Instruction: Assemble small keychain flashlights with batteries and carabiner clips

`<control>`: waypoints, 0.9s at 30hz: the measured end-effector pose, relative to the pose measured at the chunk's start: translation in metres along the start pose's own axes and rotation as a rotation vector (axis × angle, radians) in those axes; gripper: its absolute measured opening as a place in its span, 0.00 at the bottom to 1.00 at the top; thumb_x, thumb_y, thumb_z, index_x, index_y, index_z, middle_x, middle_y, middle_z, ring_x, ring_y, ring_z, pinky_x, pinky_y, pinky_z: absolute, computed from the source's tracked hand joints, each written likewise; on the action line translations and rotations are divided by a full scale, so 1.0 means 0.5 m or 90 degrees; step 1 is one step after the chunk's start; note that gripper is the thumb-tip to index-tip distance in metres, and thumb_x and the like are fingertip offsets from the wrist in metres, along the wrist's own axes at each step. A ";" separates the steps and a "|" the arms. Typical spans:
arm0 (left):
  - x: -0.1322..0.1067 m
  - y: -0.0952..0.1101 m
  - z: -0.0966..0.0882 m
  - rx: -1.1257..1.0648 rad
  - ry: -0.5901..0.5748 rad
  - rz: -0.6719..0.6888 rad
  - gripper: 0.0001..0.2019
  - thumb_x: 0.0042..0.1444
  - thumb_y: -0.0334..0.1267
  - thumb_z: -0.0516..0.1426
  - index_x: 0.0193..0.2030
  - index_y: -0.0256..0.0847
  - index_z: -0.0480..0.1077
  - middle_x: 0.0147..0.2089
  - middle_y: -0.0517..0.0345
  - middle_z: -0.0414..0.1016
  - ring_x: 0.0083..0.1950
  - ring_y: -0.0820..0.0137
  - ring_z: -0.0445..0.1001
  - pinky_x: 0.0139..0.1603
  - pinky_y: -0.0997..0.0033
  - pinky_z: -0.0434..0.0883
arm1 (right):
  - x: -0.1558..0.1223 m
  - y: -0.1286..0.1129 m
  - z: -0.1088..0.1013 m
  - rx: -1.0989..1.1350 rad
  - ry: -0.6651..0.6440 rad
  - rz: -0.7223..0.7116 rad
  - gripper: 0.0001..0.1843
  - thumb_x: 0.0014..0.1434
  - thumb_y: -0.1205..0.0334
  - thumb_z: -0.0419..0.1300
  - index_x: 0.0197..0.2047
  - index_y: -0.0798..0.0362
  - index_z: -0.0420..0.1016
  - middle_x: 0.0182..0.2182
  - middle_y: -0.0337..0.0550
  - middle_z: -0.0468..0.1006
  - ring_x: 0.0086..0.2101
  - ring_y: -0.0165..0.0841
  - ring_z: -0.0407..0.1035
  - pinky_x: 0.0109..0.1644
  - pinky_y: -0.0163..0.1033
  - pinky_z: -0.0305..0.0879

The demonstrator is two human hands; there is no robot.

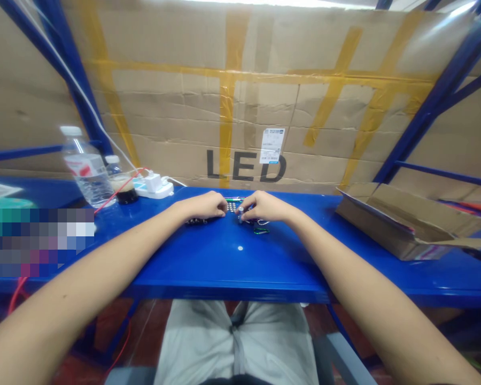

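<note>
My left hand [213,205] rests on the blue table with its fingers curled. Beside and under it lies a small dark, shiny pile [196,221]; anything inside the fingers is hidden. My right hand [262,205] pinches a small silvery, whitish-topped piece [241,210], too small to name. Between the two hands sit rows of small round metallic pieces [231,206], with a thin green strip [234,199] behind them. Just below my right hand lies a small green-edged loop [261,231]. A white round dot [240,248] shows on the tabletop nearer to me.
On the left stand a clear water bottle [88,171], a dark-liquid bottle [125,187] and a white power strip [154,186] with cables. An open cardboard box [388,224] sits on the right. A large carton [184,123] marked LED rises behind the blue table [208,267].
</note>
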State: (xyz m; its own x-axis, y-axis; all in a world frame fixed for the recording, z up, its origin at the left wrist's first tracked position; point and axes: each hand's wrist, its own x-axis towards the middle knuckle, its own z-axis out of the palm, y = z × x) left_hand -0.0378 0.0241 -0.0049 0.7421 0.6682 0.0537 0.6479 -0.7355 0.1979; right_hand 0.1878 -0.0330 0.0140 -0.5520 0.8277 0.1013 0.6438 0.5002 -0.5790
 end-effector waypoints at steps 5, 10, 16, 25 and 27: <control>-0.001 0.003 -0.004 -0.019 0.005 -0.005 0.06 0.51 0.33 0.58 0.35 0.39 0.75 0.32 0.58 0.77 0.31 0.72 0.72 0.31 0.75 0.62 | 0.000 0.000 0.001 -0.006 0.001 -0.007 0.07 0.48 0.61 0.66 0.30 0.54 0.83 0.23 0.37 0.76 0.27 0.30 0.64 0.32 0.36 0.57; 0.000 0.002 -0.010 -0.044 -0.003 -0.019 0.03 0.48 0.35 0.60 0.30 0.39 0.74 0.29 0.60 0.76 0.29 0.72 0.70 0.30 0.74 0.62 | 0.003 -0.003 0.010 -0.011 -0.003 -0.015 0.08 0.48 0.62 0.64 0.31 0.55 0.83 0.26 0.37 0.77 0.27 0.29 0.64 0.32 0.36 0.56; -0.005 0.011 -0.014 -0.005 -0.035 0.005 0.05 0.46 0.31 0.56 0.28 0.39 0.74 0.25 0.60 0.74 0.26 0.72 0.69 0.29 0.72 0.61 | 0.004 -0.002 0.011 -0.004 -0.007 -0.008 0.08 0.50 0.61 0.64 0.30 0.56 0.82 0.23 0.36 0.75 0.26 0.28 0.62 0.31 0.36 0.54; -0.011 0.033 -0.033 -0.057 0.153 0.111 0.10 0.52 0.31 0.57 0.41 0.38 0.75 0.37 0.57 0.79 0.36 0.72 0.75 0.36 0.73 0.68 | 0.011 0.011 0.020 -0.022 0.067 -0.090 0.08 0.53 0.67 0.58 0.35 0.55 0.78 0.28 0.38 0.76 0.31 0.30 0.66 0.36 0.36 0.59; -0.014 0.044 -0.045 -0.059 0.279 0.141 0.10 0.54 0.32 0.58 0.44 0.37 0.73 0.38 0.56 0.79 0.37 0.72 0.74 0.39 0.72 0.69 | 0.014 0.016 0.021 -0.029 0.121 -0.107 0.09 0.54 0.68 0.56 0.38 0.55 0.76 0.30 0.39 0.76 0.31 0.31 0.67 0.37 0.36 0.60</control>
State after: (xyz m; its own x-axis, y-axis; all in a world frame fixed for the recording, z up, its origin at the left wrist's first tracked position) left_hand -0.0325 0.0058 0.0209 0.7056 0.4956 0.5065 0.4500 -0.8655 0.2199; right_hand 0.1836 -0.0261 0.0016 -0.5462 0.7628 0.3461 0.5767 0.6422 -0.5050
